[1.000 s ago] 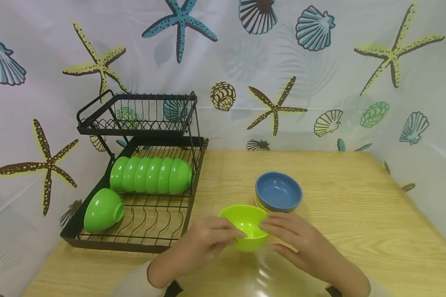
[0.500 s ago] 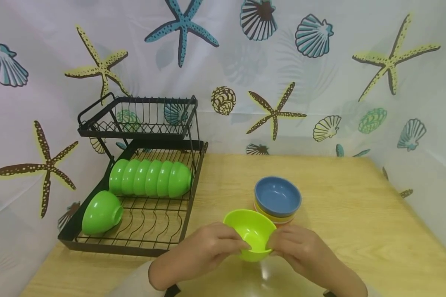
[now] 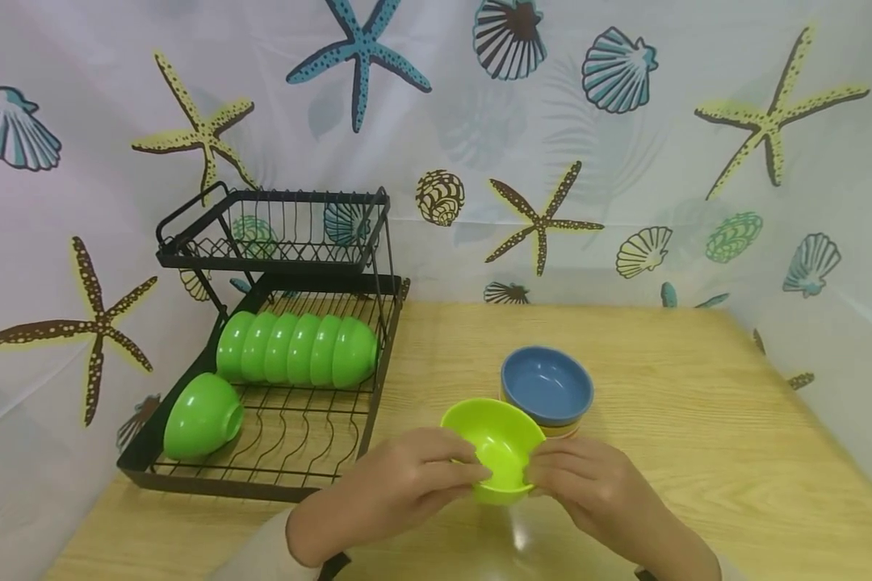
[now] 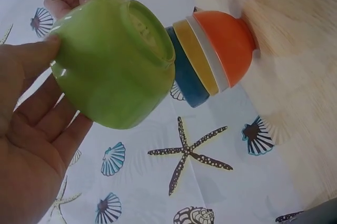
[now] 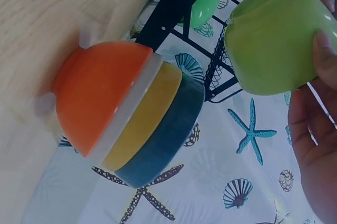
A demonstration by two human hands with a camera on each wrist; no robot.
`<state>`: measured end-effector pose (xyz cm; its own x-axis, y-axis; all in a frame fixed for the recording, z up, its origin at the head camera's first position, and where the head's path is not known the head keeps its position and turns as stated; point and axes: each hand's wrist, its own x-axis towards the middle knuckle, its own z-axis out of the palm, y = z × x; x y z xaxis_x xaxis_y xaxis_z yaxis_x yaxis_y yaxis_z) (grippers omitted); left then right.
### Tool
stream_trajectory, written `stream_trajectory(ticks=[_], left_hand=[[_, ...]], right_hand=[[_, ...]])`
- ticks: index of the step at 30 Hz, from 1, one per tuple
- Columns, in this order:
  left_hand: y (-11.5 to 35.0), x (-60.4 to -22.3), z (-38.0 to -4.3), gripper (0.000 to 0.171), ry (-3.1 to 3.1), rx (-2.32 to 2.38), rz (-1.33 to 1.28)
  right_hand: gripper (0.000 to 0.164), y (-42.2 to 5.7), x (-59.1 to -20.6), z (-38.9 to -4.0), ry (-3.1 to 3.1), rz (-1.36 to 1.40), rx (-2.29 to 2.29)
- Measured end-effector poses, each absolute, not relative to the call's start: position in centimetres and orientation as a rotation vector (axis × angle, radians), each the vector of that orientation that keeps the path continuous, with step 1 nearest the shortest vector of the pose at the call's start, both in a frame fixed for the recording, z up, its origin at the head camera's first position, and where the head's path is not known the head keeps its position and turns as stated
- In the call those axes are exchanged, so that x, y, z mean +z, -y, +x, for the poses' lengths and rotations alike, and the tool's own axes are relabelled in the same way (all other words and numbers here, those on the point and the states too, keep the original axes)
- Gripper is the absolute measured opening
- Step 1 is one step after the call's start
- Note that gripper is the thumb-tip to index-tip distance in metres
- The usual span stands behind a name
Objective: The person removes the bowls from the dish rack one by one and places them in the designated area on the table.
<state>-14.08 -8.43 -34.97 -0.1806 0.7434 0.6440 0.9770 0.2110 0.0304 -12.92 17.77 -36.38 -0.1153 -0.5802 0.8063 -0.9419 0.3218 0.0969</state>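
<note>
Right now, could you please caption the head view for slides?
Left hand and right hand hold a round lime-green bowl.

Dish rack [image 3: 262, 487] on table [image 3: 661, 395], left side. Bowl row [image 3: 298, 349] in its lower tier [image 3: 167, 476], toward back; lone bowl [image 3: 202, 415] before row, front-left. Upper tier [image 3: 262, 263] above lower tier's rear. Bowl stack [image 3: 547, 386] on table, right of rack. Held bowl [image 3: 497, 440] before stack, slightly left, between left hand [image 3: 414, 480] and right hand [image 3: 589, 488]. Backdrop [image 3: 625, 145] behind table.

Left hand [image 3: 425, 476], right hand [image 3: 581, 488]: 2 pinch grips
</note>
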Motion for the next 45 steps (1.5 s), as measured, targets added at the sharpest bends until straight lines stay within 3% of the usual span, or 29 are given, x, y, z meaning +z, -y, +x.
stream_trajectory(ticks=[6,23,27,31,45], left_hand=[[10.0,-34.6,-14.7,0.046,2.112,-0.687,-1.441],[16.0,-36.1,-15.2,0.056,2.567,-0.675,-1.013],[16.7,-36.2,-15.1,0.055,2.594,-0.691,-0.968],[17.2,-36.4,-14.9,0.056,2.613,-0.696,-0.929],[17.9,-36.8,-14.6,0.052,2.643,-0.729,-0.908]], right_hand=[[0.031,-18.0,-35.8,-13.4,1.794,1.270,0.530],[0.042,-20.1,-35.9,-15.7,1.988,0.887,0.458],[0.003,-20.6,-36.4,-16.1,2.062,0.816,0.411],[0.032,-21.0,-36.9,-16.4,2.106,0.764,0.372],[0.029,-21.1,-38.2,-16.4,2.297,0.761,0.347]])
